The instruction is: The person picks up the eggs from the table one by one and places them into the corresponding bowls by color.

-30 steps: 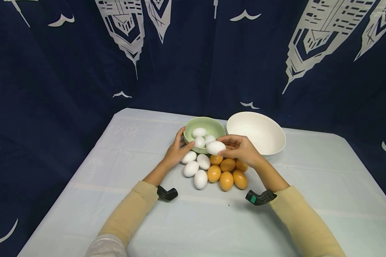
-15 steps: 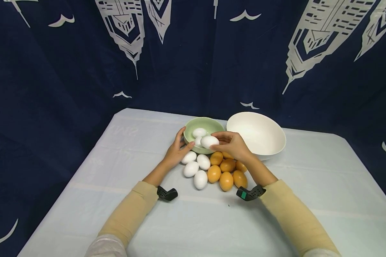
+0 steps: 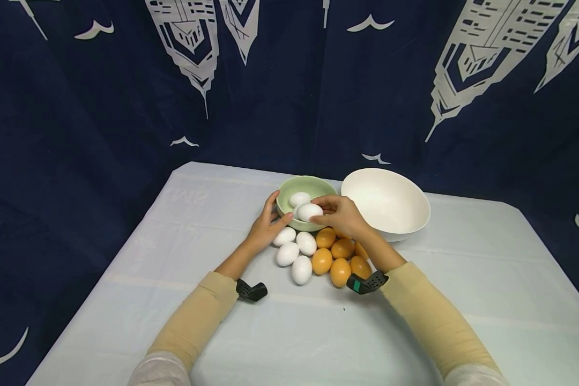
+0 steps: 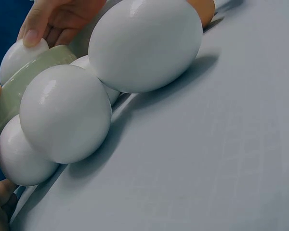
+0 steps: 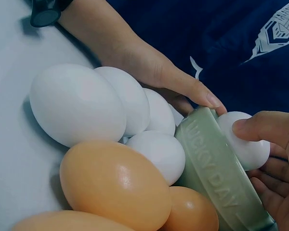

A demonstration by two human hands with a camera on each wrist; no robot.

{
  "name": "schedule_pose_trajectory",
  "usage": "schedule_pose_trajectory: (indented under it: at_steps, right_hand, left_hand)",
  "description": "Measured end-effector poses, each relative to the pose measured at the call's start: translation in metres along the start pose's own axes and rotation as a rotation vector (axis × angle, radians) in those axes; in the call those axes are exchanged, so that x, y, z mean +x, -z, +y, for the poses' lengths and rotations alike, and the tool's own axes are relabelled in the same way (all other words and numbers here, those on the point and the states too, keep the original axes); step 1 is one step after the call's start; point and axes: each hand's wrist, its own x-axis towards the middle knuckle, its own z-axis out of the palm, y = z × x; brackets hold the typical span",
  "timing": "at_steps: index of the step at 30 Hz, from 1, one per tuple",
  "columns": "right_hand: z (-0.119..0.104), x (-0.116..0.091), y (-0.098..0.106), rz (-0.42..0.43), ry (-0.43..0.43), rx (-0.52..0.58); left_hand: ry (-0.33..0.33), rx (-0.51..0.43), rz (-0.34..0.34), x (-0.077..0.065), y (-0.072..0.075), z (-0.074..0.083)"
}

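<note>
My right hand [image 3: 340, 214] pinches a white egg [image 3: 310, 212] between thumb and fingers, low over the inside of a green bowl [image 3: 318, 183]. In the right wrist view that egg [image 5: 245, 139] sits right at the rim, my thumb on its side. Another white egg [image 3: 299, 199] lies in the bowl, and the held one partly hides more. My left hand [image 3: 264, 228] grips the bowl's left side, thumb at the near rim. In front of the bowl lie several white eggs [image 3: 301, 269] and, to their right, several orange-brown eggs [image 3: 340, 272], some under my right forearm.
A larger white bowl [image 3: 386, 201] stands just right of the green bowl, at the back of the white-covered table [image 3: 212, 214]. Behind the table hangs a dark blue curtain [image 3: 289, 96] with white building prints.
My right hand has carried the white egg leftward and farther back, from the green bowl's near right rim to over its inside. The left hand keeps its grip on the bowl.
</note>
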Motion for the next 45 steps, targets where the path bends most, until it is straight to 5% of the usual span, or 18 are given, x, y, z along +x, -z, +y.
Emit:
schedule_pose_trajectory:
  at_steps: [30,45]
  right_hand:
    - [-0.004,0.006,-0.007,-0.095,0.082,-0.237]
    - [-0.002,-0.003,-0.011,-0.049,0.096,-0.152]
  left_hand:
    - [0.004,0.006,-0.004,0.001,-0.001,0.000]
    - [-0.002,0.002,0.003,0.000,0.000,0.000]
